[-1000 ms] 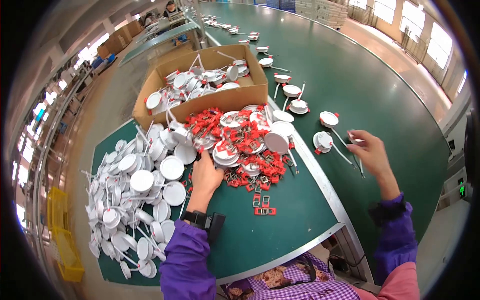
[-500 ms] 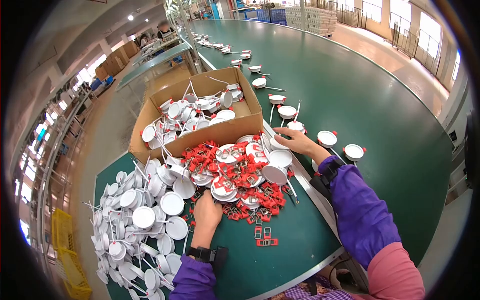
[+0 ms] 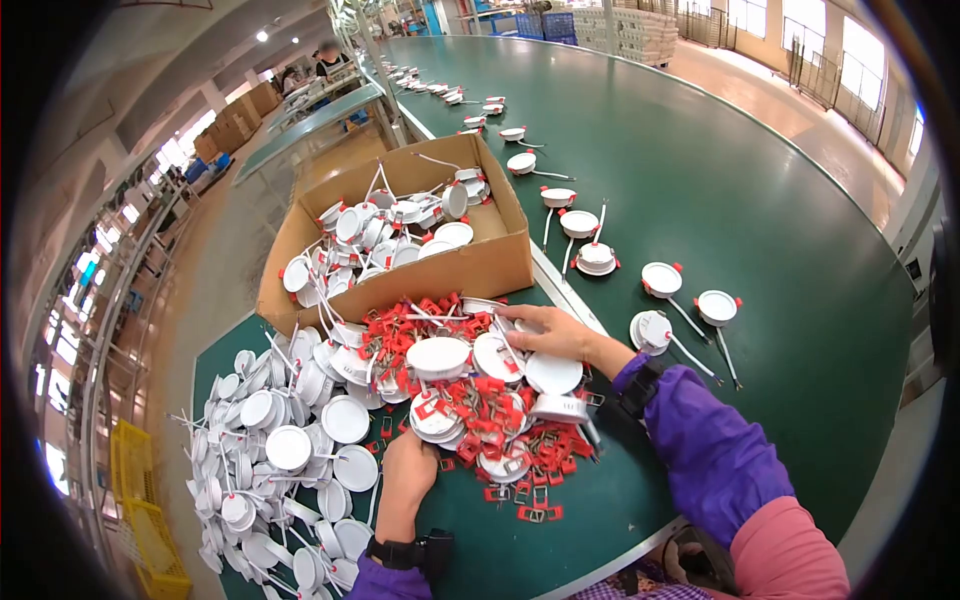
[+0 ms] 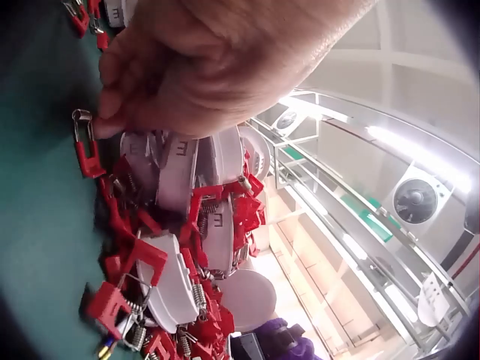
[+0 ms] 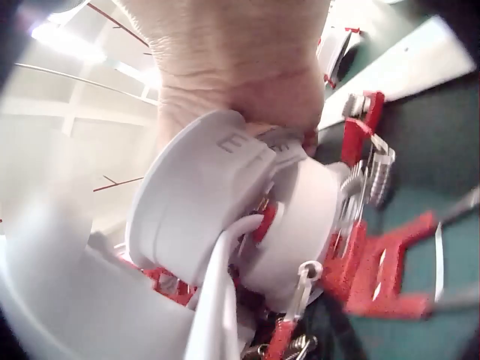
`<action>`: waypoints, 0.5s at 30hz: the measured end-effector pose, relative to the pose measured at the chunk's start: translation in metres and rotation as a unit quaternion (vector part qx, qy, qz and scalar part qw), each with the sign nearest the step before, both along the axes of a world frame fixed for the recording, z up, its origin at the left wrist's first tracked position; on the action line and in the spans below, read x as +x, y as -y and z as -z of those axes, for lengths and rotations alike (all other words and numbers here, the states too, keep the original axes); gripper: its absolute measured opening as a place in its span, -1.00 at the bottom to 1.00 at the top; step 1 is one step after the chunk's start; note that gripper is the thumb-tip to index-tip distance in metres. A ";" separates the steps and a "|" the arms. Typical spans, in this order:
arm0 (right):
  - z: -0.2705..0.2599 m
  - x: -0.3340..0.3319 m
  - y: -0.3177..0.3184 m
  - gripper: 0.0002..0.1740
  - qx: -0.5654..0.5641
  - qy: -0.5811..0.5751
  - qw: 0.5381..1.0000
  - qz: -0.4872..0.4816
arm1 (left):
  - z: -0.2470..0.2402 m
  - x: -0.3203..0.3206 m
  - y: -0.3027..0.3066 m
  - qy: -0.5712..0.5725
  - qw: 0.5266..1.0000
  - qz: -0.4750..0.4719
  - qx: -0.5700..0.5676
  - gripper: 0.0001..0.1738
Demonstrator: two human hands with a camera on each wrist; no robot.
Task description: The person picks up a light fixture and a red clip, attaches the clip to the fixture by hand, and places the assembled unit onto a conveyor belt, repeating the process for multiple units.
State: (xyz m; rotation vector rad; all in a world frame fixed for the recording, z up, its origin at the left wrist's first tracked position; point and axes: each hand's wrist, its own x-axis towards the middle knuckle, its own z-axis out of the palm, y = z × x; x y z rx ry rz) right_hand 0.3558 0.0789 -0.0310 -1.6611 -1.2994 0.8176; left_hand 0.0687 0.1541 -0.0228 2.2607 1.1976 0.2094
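My left hand [image 3: 408, 472] is at the near left edge of a heap of red spring clips [image 3: 490, 400] and white round downlights [image 3: 438, 357]. Its fingers are curled, and in the left wrist view the fingertips come right beside a red clip [image 4: 88, 156] on the green table; I cannot tell whether they pinch anything. My right hand [image 3: 555, 333] reaches over the heap from the right, fingers extended onto a downlight [image 3: 497, 357]. Close under that palm in the right wrist view are two downlights [image 5: 191, 195], a white cable and more clips. The right fingertips are hidden there.
A cardboard box [image 3: 420, 280] of downlights stands behind the heap. Left of it lies a large pile of plain white downlights [image 3: 288, 447]. Past a metal rail [image 3: 570, 290], finished-looking downlights with red clips [image 3: 717, 308] sit along a green belt [image 3: 760, 220]. Yellow crates [image 3: 150, 545] stand at left.
My right hand has let go of a downlight on the belt and moved left onto the heap. Several downlights and clips there have shifted. My left hand stays near the heap's left edge.
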 end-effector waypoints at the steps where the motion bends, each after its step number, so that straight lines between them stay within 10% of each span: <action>1: 0.002 -0.008 -0.001 -0.32 -0.002 -0.006 1.000 0.003 | 0.006 -0.007 0.001 0.017 0.999 -0.010 -0.032 -0.76; 15: 0.009 -0.102 0.021 -0.27 0.072 0.010 0.997 0.033 | -0.019 -0.067 0.044 0.022 0.994 -0.059 0.088 -0.73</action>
